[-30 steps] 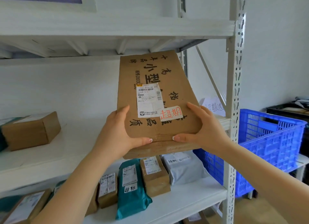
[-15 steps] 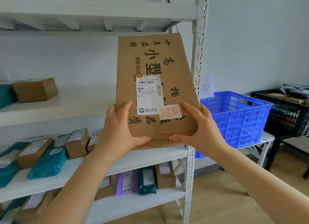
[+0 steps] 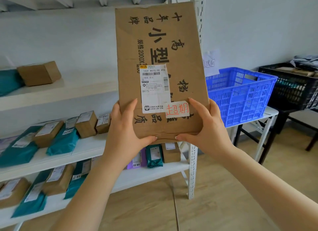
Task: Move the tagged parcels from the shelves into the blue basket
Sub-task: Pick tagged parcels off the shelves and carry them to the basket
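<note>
Between the left hand [image 3: 126, 127] and right hand [image 3: 205, 129], 1 flat cardboard parcel [image 3: 161, 72] stands upright, gripped at its lower corners by both hands. Its face carries 1 red-lettered tag [image 3: 177, 109] and 1 shipping label [image 3: 154, 88]. Right of the hands sits 1 blue basket [image 3: 240, 96].

At the centre of the frame, the flat cardboard parcel [image 3: 160, 58] is printed with "小型", "高", "品质" and "规格 2000X". Its white shipping label [image 3: 154, 88] is marked "102F B075-00 416" and "B075". A white tag [image 3: 177, 109] at the label's lower right bears red "超期". On the paper sign [image 3: 210, 62] above the blue basket [image 3: 240, 96], "退回" can perhaps be read.
</note>
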